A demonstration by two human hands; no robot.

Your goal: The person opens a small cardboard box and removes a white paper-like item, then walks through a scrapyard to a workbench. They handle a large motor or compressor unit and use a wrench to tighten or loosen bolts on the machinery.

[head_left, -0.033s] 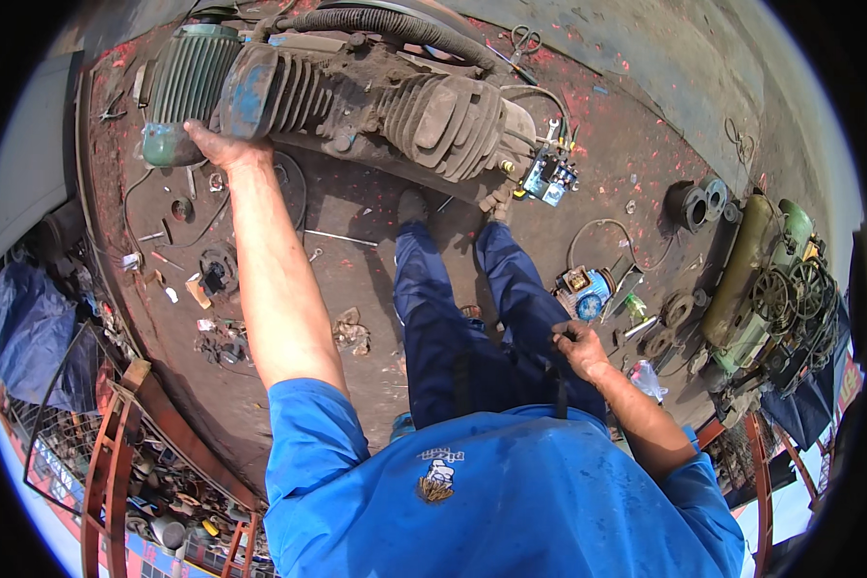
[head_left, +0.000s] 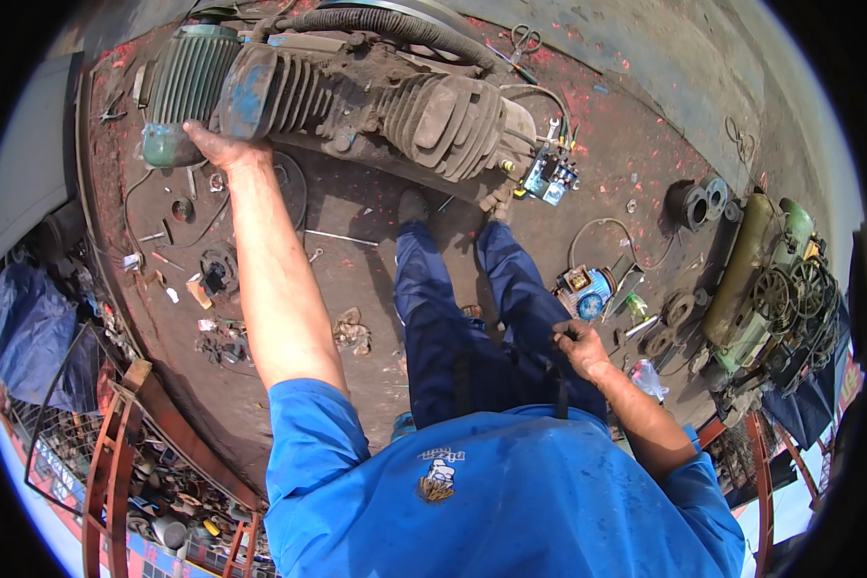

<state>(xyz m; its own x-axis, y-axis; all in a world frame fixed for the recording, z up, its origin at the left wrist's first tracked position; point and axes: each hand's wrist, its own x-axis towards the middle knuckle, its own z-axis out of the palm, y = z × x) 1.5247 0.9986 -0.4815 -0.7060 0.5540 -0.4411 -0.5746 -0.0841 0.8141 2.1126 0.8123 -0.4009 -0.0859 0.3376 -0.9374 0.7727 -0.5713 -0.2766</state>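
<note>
A dusty air compressor (head_left: 356,106) with finned cylinders lies across the upper left, a green ribbed electric motor (head_left: 195,77) at its left end. Far out on a straight arm, my left hand (head_left: 226,149) grips the underside by the left cylinder head, beside the motor. Its thumb side shows; the other fingers are partly hidden by the machine. My right hand (head_left: 580,349) is held by my right thigh, the fingers curled and darkened with grime. Whatever it may hold is too small to make out.
Right of my legs lie a small blue motor (head_left: 588,289) and metal rings (head_left: 679,308). A pressure switch (head_left: 549,178) sits by the compressor's right end. Another compressor (head_left: 771,289) stands far right. Wrenches, scraps and a thin rod (head_left: 342,238) are scattered on the ground.
</note>
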